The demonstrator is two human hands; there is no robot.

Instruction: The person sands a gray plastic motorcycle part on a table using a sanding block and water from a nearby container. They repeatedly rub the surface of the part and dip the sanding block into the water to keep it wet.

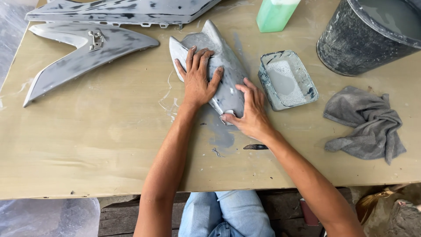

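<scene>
A grey, sanded plastic fairing panel (228, 70) lies in the middle of the olive tabletop (96, 145). My left hand (198, 78) presses flat on its left side, fingers spread toward the far end. My right hand (251, 110) grips the panel's near lower edge, thumb at the tip, fingers over the right flank. Whether a sanding sheet lies under the left palm is hidden. A wet grey patch marks the table just below the panel.
Two longer grey fairing pieces (83, 55) (118, 11) lie at the far left. A small rectangular tray of soapy water (287, 79), a green bottle (275, 15), a dark bucket (368, 35) and a grey rag (368, 123) stand at right. The table's near edge runs below.
</scene>
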